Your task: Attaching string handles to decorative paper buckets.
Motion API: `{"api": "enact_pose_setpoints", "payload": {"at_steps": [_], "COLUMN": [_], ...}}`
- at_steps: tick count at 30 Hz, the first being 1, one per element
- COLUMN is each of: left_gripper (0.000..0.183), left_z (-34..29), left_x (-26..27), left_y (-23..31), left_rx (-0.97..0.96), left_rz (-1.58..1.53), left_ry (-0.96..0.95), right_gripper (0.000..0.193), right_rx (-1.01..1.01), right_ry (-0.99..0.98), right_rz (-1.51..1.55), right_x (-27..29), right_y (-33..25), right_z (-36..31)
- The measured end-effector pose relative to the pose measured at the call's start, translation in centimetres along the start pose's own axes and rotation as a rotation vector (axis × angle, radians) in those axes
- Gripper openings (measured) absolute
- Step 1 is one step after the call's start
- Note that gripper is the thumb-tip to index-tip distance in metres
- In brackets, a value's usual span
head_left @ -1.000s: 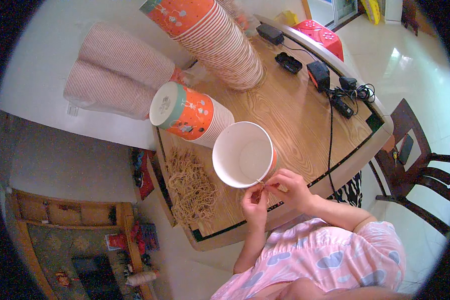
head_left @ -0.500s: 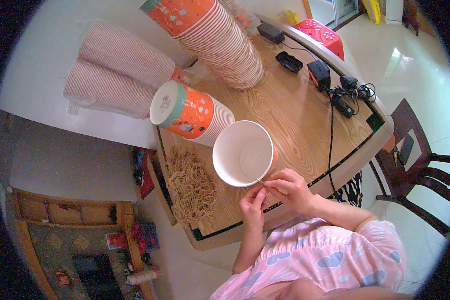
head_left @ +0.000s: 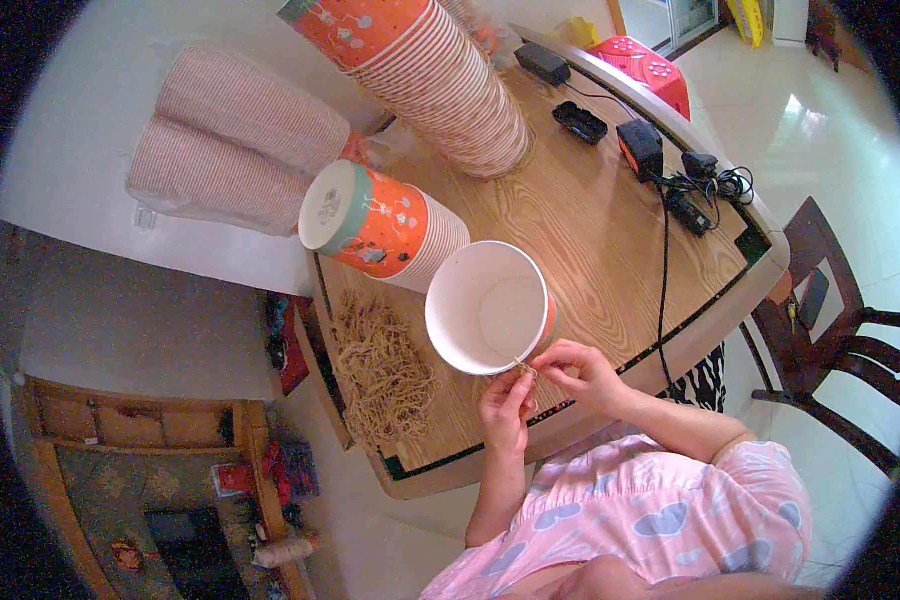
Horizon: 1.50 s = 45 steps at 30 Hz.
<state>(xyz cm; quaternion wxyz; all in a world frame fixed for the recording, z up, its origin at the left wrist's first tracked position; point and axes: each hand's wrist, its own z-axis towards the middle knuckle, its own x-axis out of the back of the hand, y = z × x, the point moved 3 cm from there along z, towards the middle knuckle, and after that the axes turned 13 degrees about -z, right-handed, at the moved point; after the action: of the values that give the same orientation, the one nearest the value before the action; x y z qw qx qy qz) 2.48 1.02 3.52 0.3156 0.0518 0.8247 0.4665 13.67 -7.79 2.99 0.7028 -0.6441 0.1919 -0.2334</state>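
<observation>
At table (head_left: 600,270), fingers (head_left: 515,390) pinching twine (head_left: 523,366), illegible cup print (head_left: 328,207)

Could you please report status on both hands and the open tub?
Left hand and right hand together at thin strand. Open tub beyond, nothing inside. Twine heap left, clear of hands.

A person's left hand (head_left: 506,412) pinches a thin strand (head_left: 523,368) over the near edge of a table (head_left: 610,290), fingertips of the right hand (head_left: 582,378) just beside it; whether they grip it too is hard to tell. Just beyond the fingers stands a cup (head_left: 485,305), its white inside in view. Left of the fingers lies tangled twine (head_left: 385,375). Farther beyond them, an upturned orange stack (head_left: 395,222) sits before a taller stack (head_left: 440,90). Well beyond the fingers, to the right, lie black adapters (head_left: 640,150) and cords (head_left: 735,186).
</observation>
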Motion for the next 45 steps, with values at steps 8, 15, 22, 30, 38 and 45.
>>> {"api": "enact_pose_setpoints", "payload": {"at_steps": [8, 15, 22, 30, 38, 45], "left_gripper": [0.008, 0.008, 0.009, 0.005, 0.008, 0.010], "left_z": [0.6, 0.8, 0.3, 0.7, 1.7, 1.6], "left_x": [0.7, 1.1, 1.1, 2.2, 3.3, 3.2], "left_y": [-0.7, -1.0, -0.8, -1.9, -2.8, -3.5], "left_rx": [0.052, 0.032, -0.098, -0.244, -0.240, -0.262], "left_rz": [0.028, 0.053, 0.123, 0.333, 0.407, 0.421], "left_ry": [0.016, 0.004, 0.040, 0.020, -0.014, -0.055], "right_gripper": [0.012, 0.010, 0.010, 0.010, 0.007, 0.007], "right_rx": [-0.090, -0.118, -0.180, -0.152, -0.061, -0.023], "right_ry": [-0.068, -0.077, -0.075, -0.069, -0.033, -0.004], "right_rz": [0.114, 0.207, 0.189, 0.156, 0.007, -0.035], "right_x": [-0.3, -0.6, -0.9, -1.1, -0.9, -0.8], "right_y": [0.5, 1.2, 1.6, 2.3, 1.2, 0.8], "right_z": [0.5, 0.6, 0.7, 0.8, 0.7, 0.7]}}
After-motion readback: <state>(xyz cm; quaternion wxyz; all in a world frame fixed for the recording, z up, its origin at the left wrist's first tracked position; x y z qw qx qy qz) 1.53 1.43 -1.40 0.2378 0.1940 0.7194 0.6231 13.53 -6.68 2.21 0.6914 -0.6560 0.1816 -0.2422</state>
